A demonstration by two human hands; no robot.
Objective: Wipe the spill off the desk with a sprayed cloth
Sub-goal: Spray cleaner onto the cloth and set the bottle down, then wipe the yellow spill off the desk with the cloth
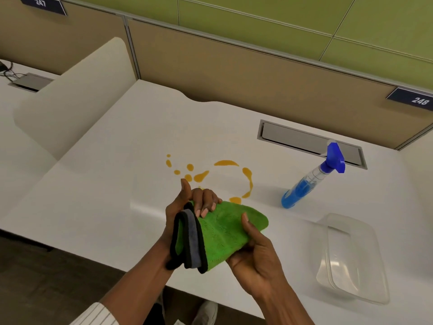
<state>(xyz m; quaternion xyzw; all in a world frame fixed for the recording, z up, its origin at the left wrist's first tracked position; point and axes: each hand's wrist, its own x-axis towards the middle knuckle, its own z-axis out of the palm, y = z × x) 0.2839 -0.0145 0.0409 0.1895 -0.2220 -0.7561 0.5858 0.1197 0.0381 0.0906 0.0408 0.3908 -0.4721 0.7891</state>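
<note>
A folded green cloth (225, 233) with a grey, black-edged underside is held above the front of the white desk (105, 184). My left hand (187, 202) grips its upper left edge, and my right hand (255, 252) holds it from below on the right. An orange spill (247, 174) of drops and a curved streak lies on the desk just beyond the cloth. A clear spray bottle (311, 179) with blue liquid and a blue trigger head stands to the right of the spill, untouched.
An empty clear plastic container (351, 259) sits at the desk's front right. A grey cable hatch (304, 139) is set in the desk behind the bottle. A white divider (70, 97) stands at left and tan partition panels (234, 71) at the back.
</note>
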